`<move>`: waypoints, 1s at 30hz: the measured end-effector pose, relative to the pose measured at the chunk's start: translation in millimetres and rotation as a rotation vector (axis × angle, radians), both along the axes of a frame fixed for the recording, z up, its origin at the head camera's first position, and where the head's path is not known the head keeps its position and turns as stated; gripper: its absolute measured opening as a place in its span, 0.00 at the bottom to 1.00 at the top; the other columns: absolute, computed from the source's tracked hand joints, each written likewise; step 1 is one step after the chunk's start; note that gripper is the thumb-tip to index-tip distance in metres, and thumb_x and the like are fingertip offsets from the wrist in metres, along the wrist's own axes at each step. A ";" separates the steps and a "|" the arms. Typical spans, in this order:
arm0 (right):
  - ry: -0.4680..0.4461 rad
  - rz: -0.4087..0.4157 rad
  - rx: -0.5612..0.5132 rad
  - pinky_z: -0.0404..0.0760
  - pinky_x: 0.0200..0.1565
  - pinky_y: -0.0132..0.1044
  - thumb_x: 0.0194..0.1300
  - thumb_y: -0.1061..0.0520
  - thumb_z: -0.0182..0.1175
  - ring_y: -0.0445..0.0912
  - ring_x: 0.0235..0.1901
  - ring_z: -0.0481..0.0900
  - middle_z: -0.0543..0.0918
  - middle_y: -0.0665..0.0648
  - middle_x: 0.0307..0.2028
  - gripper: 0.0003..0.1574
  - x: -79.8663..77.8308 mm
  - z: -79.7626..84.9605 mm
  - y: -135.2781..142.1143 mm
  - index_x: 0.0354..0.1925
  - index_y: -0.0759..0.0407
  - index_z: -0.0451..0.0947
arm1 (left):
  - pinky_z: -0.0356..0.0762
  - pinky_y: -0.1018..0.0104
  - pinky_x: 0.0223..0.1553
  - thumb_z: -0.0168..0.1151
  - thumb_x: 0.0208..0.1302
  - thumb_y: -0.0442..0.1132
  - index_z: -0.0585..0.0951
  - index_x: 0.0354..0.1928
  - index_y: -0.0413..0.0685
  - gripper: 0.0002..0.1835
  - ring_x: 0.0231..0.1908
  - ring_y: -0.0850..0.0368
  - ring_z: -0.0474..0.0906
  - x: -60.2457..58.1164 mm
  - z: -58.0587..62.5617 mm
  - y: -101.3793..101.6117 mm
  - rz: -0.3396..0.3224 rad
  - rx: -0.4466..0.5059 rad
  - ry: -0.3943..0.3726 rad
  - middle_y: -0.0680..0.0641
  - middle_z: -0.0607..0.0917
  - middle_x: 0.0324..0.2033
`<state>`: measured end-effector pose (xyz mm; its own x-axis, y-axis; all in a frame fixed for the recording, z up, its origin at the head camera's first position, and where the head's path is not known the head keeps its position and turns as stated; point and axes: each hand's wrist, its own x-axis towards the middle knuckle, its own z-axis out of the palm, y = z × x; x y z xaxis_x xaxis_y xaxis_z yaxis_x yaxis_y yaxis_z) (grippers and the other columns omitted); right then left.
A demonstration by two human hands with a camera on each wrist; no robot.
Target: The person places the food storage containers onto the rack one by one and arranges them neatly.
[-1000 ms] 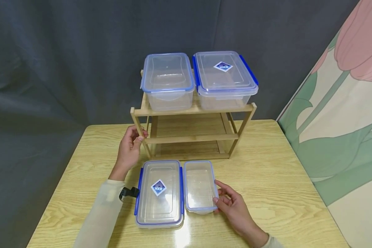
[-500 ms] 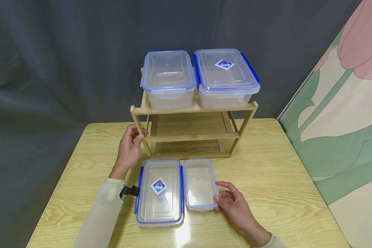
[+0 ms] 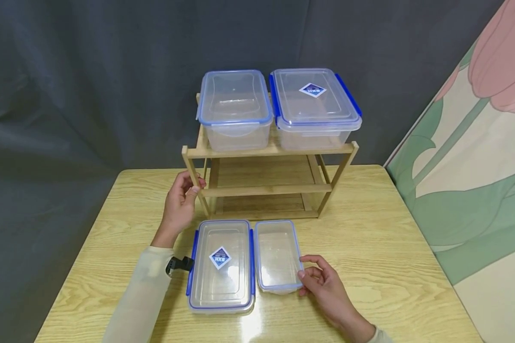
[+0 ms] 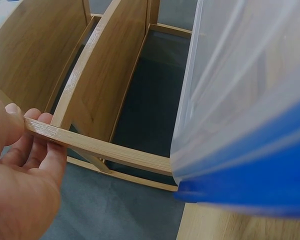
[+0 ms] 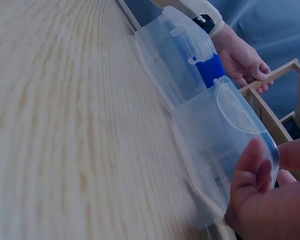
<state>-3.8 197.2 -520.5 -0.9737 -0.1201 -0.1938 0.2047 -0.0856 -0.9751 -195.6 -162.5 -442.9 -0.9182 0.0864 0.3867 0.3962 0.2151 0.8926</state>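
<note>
My left hand (image 3: 179, 202) grips the front left leg of a two-tier wooden rack (image 3: 266, 193), thumb in front and fingers behind. In the left wrist view, the thumb and fingers stand on either side of the rack's bar (image 4: 115, 150). My right hand (image 3: 324, 286) holds the right edge of a small clear food container (image 3: 276, 252) with a light blue rim. Its thumb lies at the rim, with curled fingers by the side wall. Left of it, touching or nearly so, lies a wider food container (image 3: 223, 286) with dark blue clips and a diamond label.
On the rack's top stand two deeper food containers, one with a light blue rim (image 3: 236, 100) and one with dark blue clips (image 3: 315, 107). The wooden table (image 3: 390, 267) reaches a dark curtain (image 3: 111, 85) behind and a flower-print panel (image 3: 468, 209) at right.
The head view has shifted slightly. My right index finger has slid a little toward me along the small container's edge. The left hand and containers keep their places.
</note>
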 end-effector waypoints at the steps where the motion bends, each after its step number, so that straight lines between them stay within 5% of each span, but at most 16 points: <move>1: 0.004 0.002 -0.001 0.90 0.38 0.39 0.75 0.62 0.64 0.42 0.33 0.85 0.82 0.56 0.38 0.30 0.3 -0.4 0.4 0.67 0.70 0.65 | 0.77 0.77 0.59 0.51 0.81 0.30 0.73 0.63 0.34 0.14 0.52 0.62 0.80 0.2 -0.2 0.1 0.000 -0.002 0.001 0.34 0.84 0.51; 30: 0.132 0.031 -0.039 0.91 0.36 0.39 0.74 0.67 0.62 0.41 0.31 0.85 0.82 0.51 0.38 0.25 -6.9 22.0 12.5 0.64 0.73 0.67 | 0.77 0.77 0.59 0.50 0.82 0.31 0.73 0.63 0.37 0.14 0.52 0.61 0.81 0.9 -1.0 1.6 0.007 0.017 -0.004 0.31 0.83 0.53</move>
